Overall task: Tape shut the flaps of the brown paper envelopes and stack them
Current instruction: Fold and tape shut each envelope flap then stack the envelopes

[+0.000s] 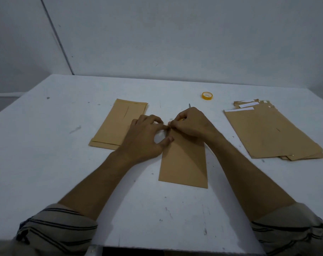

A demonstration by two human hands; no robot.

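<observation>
A brown envelope (183,163) lies lengthwise in the middle of the white table (46,154), with its top end under my hands. My right hand (192,124) is shut on a yellow tape roll (182,119), of which only a sliver shows between the fingers. My left hand (147,133) pinches the tape's loose end where its fingertips meet the right hand's. Its thumb rests on the envelope's left edge. The flap is hidden by both hands. A neat stack of envelopes (116,124) lies to the left, partly under my left hand.
A looser pile of envelopes (269,132) with white strips showing at their tops lies at the right. A second yellow tape roll (207,95) stands behind it toward the centre. A thin grey tip (189,105) pokes out behind my right hand. A wall is close behind the table.
</observation>
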